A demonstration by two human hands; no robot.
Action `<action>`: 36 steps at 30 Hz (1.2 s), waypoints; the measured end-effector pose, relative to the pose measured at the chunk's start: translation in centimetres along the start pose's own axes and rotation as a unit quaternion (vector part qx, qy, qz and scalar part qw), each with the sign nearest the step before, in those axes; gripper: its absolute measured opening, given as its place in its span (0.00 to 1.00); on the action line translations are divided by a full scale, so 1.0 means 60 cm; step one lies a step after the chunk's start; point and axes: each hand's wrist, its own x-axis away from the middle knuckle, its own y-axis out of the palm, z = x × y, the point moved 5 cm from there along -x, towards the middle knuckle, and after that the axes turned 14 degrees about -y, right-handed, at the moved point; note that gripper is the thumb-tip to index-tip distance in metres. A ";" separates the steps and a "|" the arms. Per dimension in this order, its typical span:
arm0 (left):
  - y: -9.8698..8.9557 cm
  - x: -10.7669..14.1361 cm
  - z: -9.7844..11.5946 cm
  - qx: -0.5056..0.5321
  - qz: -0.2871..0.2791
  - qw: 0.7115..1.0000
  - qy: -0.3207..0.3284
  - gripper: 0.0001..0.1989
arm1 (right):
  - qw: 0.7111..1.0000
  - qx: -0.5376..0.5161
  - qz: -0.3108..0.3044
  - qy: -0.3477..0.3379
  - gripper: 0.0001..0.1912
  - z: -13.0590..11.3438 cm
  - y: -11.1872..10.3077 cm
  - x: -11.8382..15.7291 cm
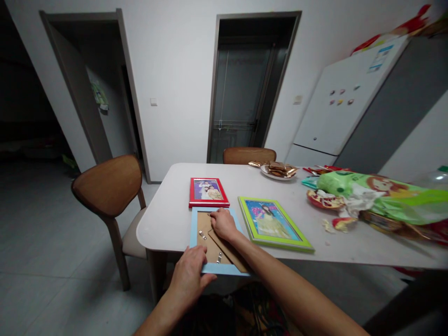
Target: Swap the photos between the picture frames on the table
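A light-blue picture frame [194, 228] lies face down at the table's near edge, its brown backing board [206, 249] and stand leg facing up. My left hand [191, 270] grips the frame's lower left corner, fingers along the side and thumb at the bottom edge. On the upper part of the backing rests my right hand [224, 224], fingers pinched together by a small dark piece that is mostly hidden. Two metal clips [202, 235] show on the board. A red picture frame [209, 204] touches or nearly touches the blue one's top; a green picture frame [280, 245] lies face up to the right.
On the white table [168, 200] are a plate of wrapped snacks [279, 171], an opened pomegranate [325, 199], peel pieces, crumpled tissue [360, 200] and a green plastic package [413, 200]. Wooden chairs [110, 184] stand at the left and far sides. A fridge [336, 102] is behind.
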 end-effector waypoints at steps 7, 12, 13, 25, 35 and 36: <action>-0.001 -0.004 -0.002 0.001 -0.001 1.000 0.003 0.23 | 1.000 -0.010 -0.020 0.001 0.17 -0.005 -0.009 0.008; -0.003 -0.007 -0.004 0.013 -0.008 1.000 -0.003 0.23 | 0.973 -0.132 -0.064 -0.176 0.17 -0.036 -0.054 0.074; -0.003 -0.006 -0.003 0.013 -0.009 1.000 -0.004 0.22 | 0.964 -0.154 -0.091 -0.199 0.16 -0.041 -0.060 0.090; 0.001 -0.009 -0.005 0.016 -0.014 1.000 -0.016 0.25 | 0.979 -0.156 -0.040 -0.127 0.19 -0.034 -0.057 0.127; -0.008 -0.011 -0.005 0.165 -0.014 0.985 -0.048 0.19 | 0.991 -0.118 -0.014 -0.059 0.20 -0.021 -0.084 0.106; -0.012 -0.016 -0.007 0.204 -0.002 0.977 -0.057 0.19 | 0.992 -0.111 -0.006 -0.060 0.19 -0.024 -0.093 0.102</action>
